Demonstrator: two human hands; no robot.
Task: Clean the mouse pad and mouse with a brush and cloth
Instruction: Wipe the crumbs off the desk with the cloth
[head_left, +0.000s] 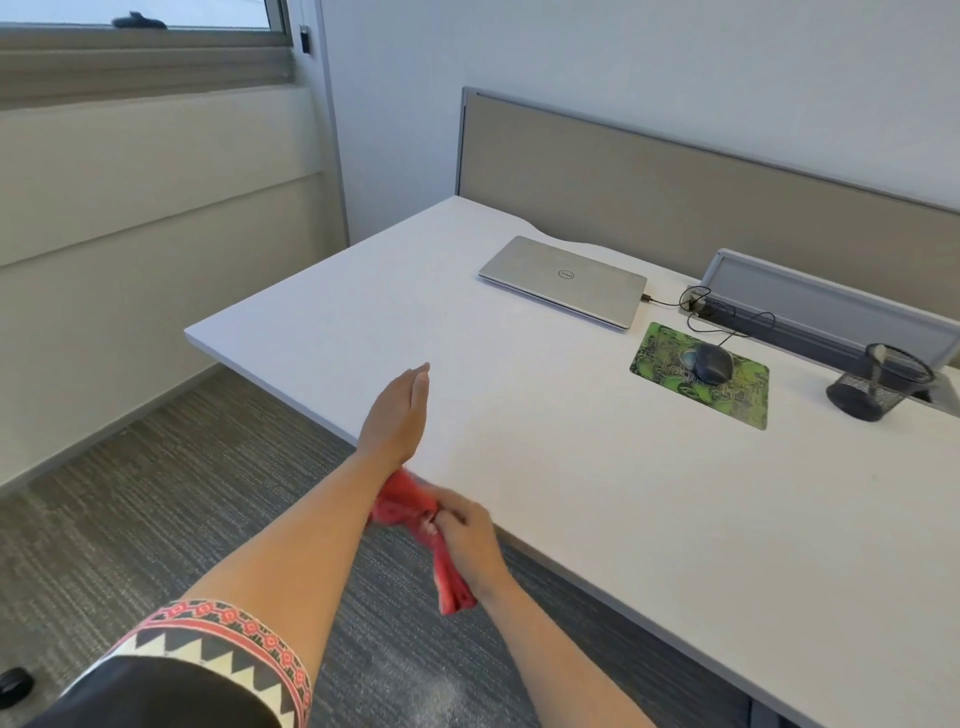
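A green patterned mouse pad (737, 402) lies on the white desk (571, 441) at the right, with a dark wired mouse (714, 362) on it. My left hand (400, 413) reaches over the desk's near edge, flat, fingers together, holding nothing. My right hand (465, 535) is below it at the desk edge, shut on a bunched red cloth (415, 512) that hangs down past the wrist. No brush is in view.
A closed silver laptop (563, 280) lies behind the pad, its cable running to a grey cable tray (810, 306). A black mesh pen cup (878, 382) stands at the right. A beige partition (675, 197) backs the desk. Grey carpet (156, 493) lies below.
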